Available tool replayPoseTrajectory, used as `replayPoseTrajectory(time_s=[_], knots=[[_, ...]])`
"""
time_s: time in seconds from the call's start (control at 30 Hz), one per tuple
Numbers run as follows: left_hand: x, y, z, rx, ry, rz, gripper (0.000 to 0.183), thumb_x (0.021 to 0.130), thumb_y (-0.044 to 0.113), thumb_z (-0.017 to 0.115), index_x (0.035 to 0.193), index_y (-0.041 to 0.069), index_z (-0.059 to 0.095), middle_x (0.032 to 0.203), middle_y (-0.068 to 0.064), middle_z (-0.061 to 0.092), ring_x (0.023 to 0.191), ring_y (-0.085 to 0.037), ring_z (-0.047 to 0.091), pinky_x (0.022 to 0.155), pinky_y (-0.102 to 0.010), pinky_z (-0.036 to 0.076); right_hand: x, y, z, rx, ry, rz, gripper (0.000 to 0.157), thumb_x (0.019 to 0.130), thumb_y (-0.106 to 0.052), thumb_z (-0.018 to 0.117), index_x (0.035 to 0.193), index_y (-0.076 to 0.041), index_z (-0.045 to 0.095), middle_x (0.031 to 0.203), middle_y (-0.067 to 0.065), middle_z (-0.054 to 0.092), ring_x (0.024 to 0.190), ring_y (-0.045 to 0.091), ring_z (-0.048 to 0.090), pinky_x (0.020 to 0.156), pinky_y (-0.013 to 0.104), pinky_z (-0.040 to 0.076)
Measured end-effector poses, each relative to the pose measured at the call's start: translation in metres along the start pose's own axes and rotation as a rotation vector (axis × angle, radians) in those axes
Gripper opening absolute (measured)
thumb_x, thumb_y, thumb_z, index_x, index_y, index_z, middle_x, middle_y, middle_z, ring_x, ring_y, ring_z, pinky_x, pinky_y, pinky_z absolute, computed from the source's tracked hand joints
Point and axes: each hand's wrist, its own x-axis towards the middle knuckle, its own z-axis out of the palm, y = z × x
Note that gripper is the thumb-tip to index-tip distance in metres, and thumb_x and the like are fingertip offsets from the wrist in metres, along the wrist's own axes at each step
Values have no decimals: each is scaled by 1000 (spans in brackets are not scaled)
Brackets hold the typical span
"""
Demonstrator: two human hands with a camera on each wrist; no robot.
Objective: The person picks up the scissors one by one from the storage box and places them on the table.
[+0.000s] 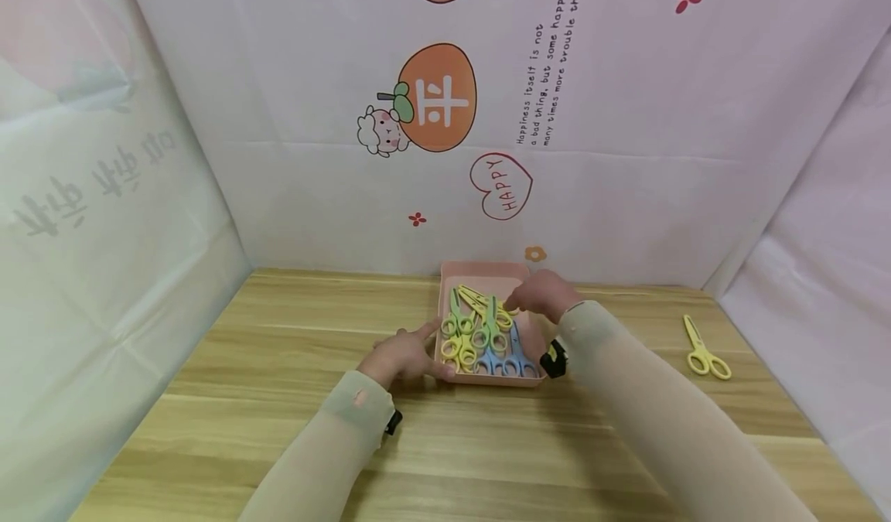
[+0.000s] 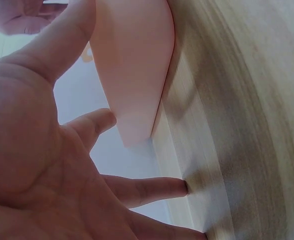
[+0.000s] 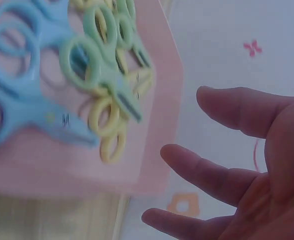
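A pink box [image 1: 485,268] sits against the back wall, holding several pairs of scissors: green scissors [image 1: 492,323], yellow scissors [image 1: 461,346] and blue scissors [image 1: 517,352]. At the box's left side, my left hand [image 1: 404,354] has its fingers spread. Its thumb and a finger touch the box wall [image 2: 134,55] in the left wrist view, while two other fingertips reach the table. Over the box's right part is my right hand [image 1: 547,294]. In the right wrist view, the right hand [image 3: 252,160] has fingers extended and apart, with nothing between them.
Another pair of yellow scissors [image 1: 698,350] lies alone near the right edge of the wooden table [image 1: 292,398]. White printed cloth [image 1: 313,197] hangs behind the table and along both sides.
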Motion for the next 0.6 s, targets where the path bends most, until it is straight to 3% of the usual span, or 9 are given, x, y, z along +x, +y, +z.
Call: replayPoseTrajectory(time_s=[0.13, 0.23, 0.33, 0.5, 0.6], knots=[[-1, 0, 0, -29, 2, -15, 106, 61, 58, 76, 149, 36, 21, 139, -22, 40, 134, -46, 15, 98, -68, 6, 1, -11, 17, -23, 14, -56, 15, 77, -20, 71, 72, -7, 65, 78, 5, 55, 72, 23, 51, 64, 37, 45], [-1, 1, 0, -38, 5, -24, 105, 62, 57, 77, 149, 36, 21, 142, -26, 33, 132, -50, 14, 97, -70, 8, 2, -17, 27, -25, 20, -69, 32, 75, -14, 70, 52, -13, 47, 57, 0, 38, 53, 18, 38, 53, 34, 39], [-2, 1, 0, -16, -1, -17, 104, 64, 57, 77, 149, 36, 20, 141, -26, 35, 132, -50, 14, 96, -70, 8, 1, -20, 33, -24, 21, -69, 42, 74, -10, 69, 48, -16, 37, 49, -2, 28, 45, 16, 30, 48, 32, 35], [-2, 2, 0, 26, -13, 0, 103, 66, 58, 75, 150, 33, 19, 134, -22, 46, 134, -44, 17, 97, -69, 9, 0, -25, 40, -79, 10, -59, 43, 75, -11, 70, 47, -16, 38, 47, -2, 31, 43, 14, 33, 47, 31, 35], [-2, 2, 0, 35, -11, -2, 104, 66, 58, 75, 150, 33, 19, 135, -24, 45, 133, -44, 19, 97, -69, 11, 0, -28, 45, -154, 10, -56, 42, 77, -15, 71, 47, -15, 42, 47, -2, 35, 43, 14, 35, 47, 30, 36]])
